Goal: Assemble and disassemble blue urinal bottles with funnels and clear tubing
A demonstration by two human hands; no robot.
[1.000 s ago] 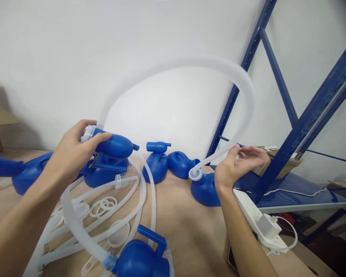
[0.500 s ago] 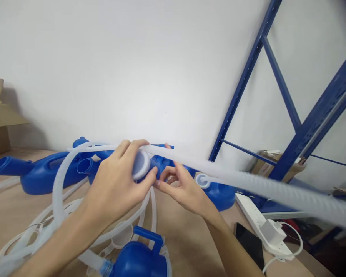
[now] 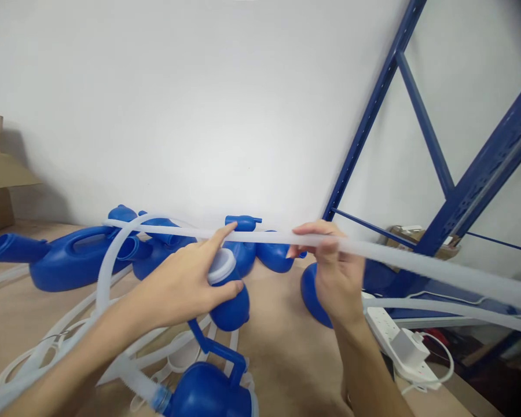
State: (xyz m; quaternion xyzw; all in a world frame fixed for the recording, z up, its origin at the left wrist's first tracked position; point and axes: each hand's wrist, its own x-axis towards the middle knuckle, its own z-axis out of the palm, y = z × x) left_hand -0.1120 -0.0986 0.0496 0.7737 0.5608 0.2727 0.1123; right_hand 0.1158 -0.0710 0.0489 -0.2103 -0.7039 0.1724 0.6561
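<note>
My left hand (image 3: pixel 195 278) is around the white cap (image 3: pixel 222 266) of a small blue plastic bottle (image 3: pixel 232 307). Its thumb lies across the blue side and the index finger stretches up to a translucent white tube; the other fingers are hidden. Between thumb and fingers, my right hand (image 3: pixel 332 266) pinches that corrugated tube (image 3: pixel 399 263), which runs across the view and off to the right. Just behind the right wrist is another rounded blue bottle (image 3: pixel 310 295), partly covered. Below my left hand lies a blue bottle with a handle (image 3: pixel 212 394), a ribbed hose joined to it.
Several blue bottles (image 3: pixel 73 263) with wide spouts lie along the wall. Coiled white tubes (image 3: pixel 65 330) cover the table's left side. A cardboard box (image 3: pixel 4 174) stands far left. On the right are a power strip (image 3: pixel 399 347) with a plugged-in charger and a blue metal rack (image 3: pixel 373 110).
My right hand has moved right and up, away from beside the left hand, and now grips the tube. My left index finger has stretched out, and the capped bottle sits lower.
</note>
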